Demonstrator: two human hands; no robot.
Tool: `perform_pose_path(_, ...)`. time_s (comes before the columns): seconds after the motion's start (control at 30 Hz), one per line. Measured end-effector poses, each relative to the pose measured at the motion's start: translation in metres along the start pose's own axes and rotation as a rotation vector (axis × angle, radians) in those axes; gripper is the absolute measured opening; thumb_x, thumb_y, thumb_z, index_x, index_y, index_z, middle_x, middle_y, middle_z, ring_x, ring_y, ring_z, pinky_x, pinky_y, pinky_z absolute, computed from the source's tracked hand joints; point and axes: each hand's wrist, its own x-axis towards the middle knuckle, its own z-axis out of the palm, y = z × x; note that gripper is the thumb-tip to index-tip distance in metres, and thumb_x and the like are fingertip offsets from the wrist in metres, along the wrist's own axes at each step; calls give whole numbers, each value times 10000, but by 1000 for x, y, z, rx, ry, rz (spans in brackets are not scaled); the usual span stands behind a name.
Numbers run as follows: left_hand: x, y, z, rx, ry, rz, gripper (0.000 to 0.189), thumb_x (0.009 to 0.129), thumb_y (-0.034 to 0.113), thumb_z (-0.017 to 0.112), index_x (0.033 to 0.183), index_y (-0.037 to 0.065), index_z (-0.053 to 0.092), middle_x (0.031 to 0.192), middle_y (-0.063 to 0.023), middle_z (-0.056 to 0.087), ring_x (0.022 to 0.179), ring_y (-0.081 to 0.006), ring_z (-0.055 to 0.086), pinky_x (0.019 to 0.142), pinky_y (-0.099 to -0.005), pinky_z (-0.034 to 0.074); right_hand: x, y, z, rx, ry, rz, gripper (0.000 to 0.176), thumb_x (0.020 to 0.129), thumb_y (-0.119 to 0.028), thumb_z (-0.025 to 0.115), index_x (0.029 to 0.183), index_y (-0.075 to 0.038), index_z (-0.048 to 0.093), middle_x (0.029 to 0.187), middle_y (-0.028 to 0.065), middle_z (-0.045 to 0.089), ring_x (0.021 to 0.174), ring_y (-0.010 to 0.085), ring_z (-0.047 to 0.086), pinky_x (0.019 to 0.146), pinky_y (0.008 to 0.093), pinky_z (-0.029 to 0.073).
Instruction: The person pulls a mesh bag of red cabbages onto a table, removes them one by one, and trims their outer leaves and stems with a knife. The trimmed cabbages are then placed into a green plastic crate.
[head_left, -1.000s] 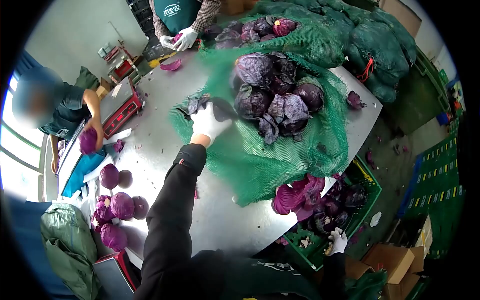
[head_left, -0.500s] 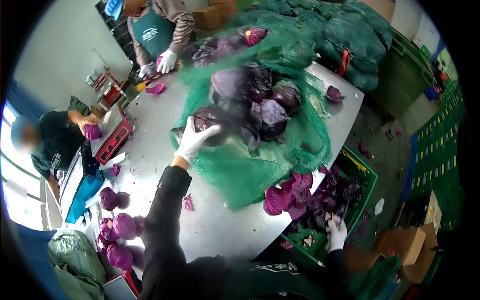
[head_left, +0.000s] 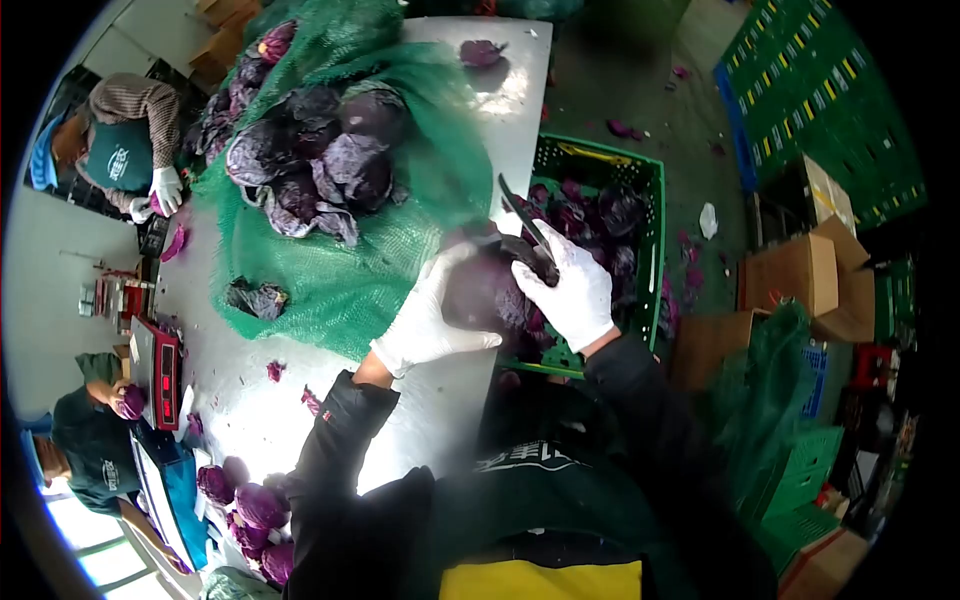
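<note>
In a white glove, my left hand (head_left: pixel 425 325) cups a dark red cabbage (head_left: pixel 478 292) from its left side and underneath, near the table's right edge. My right hand (head_left: pixel 578 292), also gloved, grips a knife (head_left: pixel 518 208) whose dark blade points up and to the left. Its fingers are at the cabbage's upper right, where dark outer leaf shows beside the thumb. Below and behind both hands stands a green crate (head_left: pixel 655 230) holding purple leaves. A green mesh bag (head_left: pixel 330 300) lies spread on the table, with several red cabbages (head_left: pixel 358 165) on it.
Two people work along the table's left side, one with gloved hands (head_left: pixel 165 188), the other by a red scale (head_left: pixel 158 372). Trimmed cabbages (head_left: pixel 260 505) sit at the lower left. Cardboard boxes (head_left: pixel 790 270) and stacked green crates (head_left: pixel 830 100) stand to the right.
The view has swung right. My left hand has brought a cabbage from the mesh bag to the table edge. My right hand has risen from the crate to meet it, the knife now plainly visible.
</note>
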Motion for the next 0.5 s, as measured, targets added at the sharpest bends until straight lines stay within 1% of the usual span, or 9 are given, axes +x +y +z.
perform_pose_path(0.03, 0, -5, 5, 4, -26, 20, 1117, 589, 269, 965, 1479, 7, 341, 1485, -164, 377, 1396, -279, 370, 1171, -376, 293, 1, 6, 3, -31, -23, -17, 478, 807, -306, 761, 1243, -145, 649, 939, 122, 721, 803, 304, 699, 703, 404, 558)
perform_pose_path(0.1, -2, -18, 11, 7, -70, 20, 1130, 586, 266, 963, 1485, 11, 329, 1506, -162, 355, 1427, -288, 329, 1186, -374, 261, 0, 31, 26, -86, -201, 141, 347, 826, -268, 743, 1141, -140, 671, 918, 152, 716, 817, 342, 693, 727, 418, 557)
perform_pose_path(0.13, -5, -26, 9, -2, -69, 44, 1134, 585, 263, 963, 1488, 12, 325, 1508, -160, 352, 1432, -287, 321, 1189, -372, 255, -2, 39, 32, 21, -168, 203, 244, 836, -241, 738, 1021, -94, 675, 886, 175, 705, 821, 359, 689, 715, 416, 545)
perform_pose_path(0.17, -8, -33, 6, -10, -64, 66, 1138, 584, 261, 964, 1491, 14, 321, 1511, -158, 350, 1436, -286, 312, 1192, -371, 249, -1, 50, 41, 96, -133, 262, 218, 843, -222, 738, 968, -55, 677, 870, 175, 697, 804, 362, 681, 697, 399, 529)
perform_pose_path(0.3, -23, -39, -7, -243, -80, -39, 1135, 617, 204, 950, 1514, 3, 285, 1521, -155, 334, 1442, -273, 296, 1207, -386, 218, 8, 23, 30, 213, -207, 144, 206, 827, -203, 743, 867, -28, 643, 824, 169, 667, 755, 359, 652, 670, 387, 508)
perform_pose_path(0.33, -25, -35, -13, -190, -83, -61, 1108, 652, 299, 926, 1512, 10, 291, 1507, -212, 350, 1424, -318, 338, 1174, -416, 301, 11, 14, 25, 222, -243, 141, 200, 821, -196, 742, 858, -28, 638, 824, 168, 665, 758, 361, 653, 668, 394, 507)
perform_pose_path(0.43, -26, -2, -3, -185, 77, -374, 1071, 683, 311, 909, 1502, -3, 294, 1468, -214, 392, 1374, -311, 398, 1141, -419, 351, 16, -11, 21, 142, -314, 5, 209, 771, -188, 735, 907, -45, 665, 843, 182, 668, 802, 376, 664, 681, 446, 515)
perform_pose_path(0.47, -27, -17, 16, 32, 223, -309, 1024, 704, 326, 893, 1482, -13, 318, 1410, -213, 442, 1313, -311, 457, 1097, -423, 400, 15, -19, 20, 95, -336, -21, 230, 762, -203, 739, 919, -49, 674, 846, 183, 671, 802, 376, 665, 687, 450, 520)
perform_pose_path(0.5, -23, -8, 31, -254, 392, -309, 973, 703, 348, 889, 1442, -17, 372, 1359, -211, 475, 1287, -321, 479, 1072, -425, 422, 15, -24, 19, 47, -354, -48, 251, 753, -219, 744, 931, -52, 682, 849, 183, 674, 803, 375, 667, 693, 455, 525)
